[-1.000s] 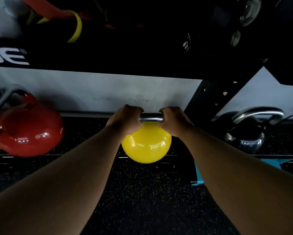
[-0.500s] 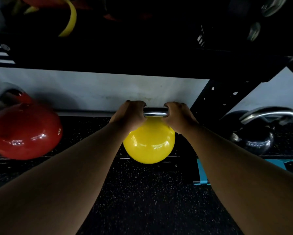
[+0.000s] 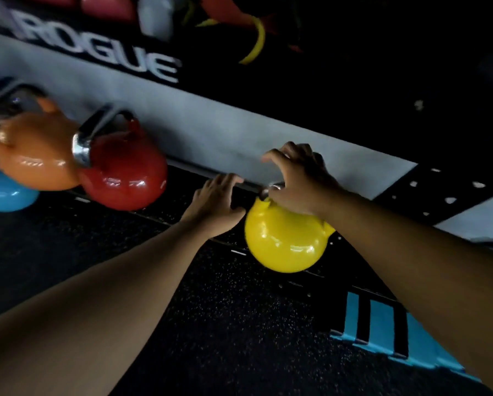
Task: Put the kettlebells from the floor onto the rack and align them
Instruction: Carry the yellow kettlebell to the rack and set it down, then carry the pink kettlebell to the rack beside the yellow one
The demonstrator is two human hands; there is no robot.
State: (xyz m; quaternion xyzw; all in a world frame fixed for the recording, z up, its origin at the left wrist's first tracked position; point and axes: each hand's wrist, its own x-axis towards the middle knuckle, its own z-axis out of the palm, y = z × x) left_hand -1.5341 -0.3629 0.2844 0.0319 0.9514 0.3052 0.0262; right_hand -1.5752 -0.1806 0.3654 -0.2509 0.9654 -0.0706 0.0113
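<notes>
The yellow kettlebell [image 3: 285, 241] sits on the low black rack shelf [image 3: 182, 207], right of the red kettlebell [image 3: 125, 178]. My right hand [image 3: 299, 181] lies on top of its chrome handle, fingers lifted and spread, hiding most of the handle. Just left of the yellow kettlebell, my left hand [image 3: 216, 204] is off the handle with fingers apart and touches the shelf. An orange kettlebell [image 3: 31, 155] and a blue kettlebell [image 3: 2, 192] stand further left in the same row.
A black upper rack beam [image 3: 102, 52] with white lettering runs overhead, with bands and gear above it. A perforated black upright [image 3: 439, 192] stands at the right. A blue and black mat [image 3: 382, 332] lies on the speckled floor [image 3: 225, 324].
My left hand has let go of the yellow kettlebell's handle and moved left. My right hand's fingers have loosened over the handle. The view has swung left and tilted, showing the orange and blue kettlebells.
</notes>
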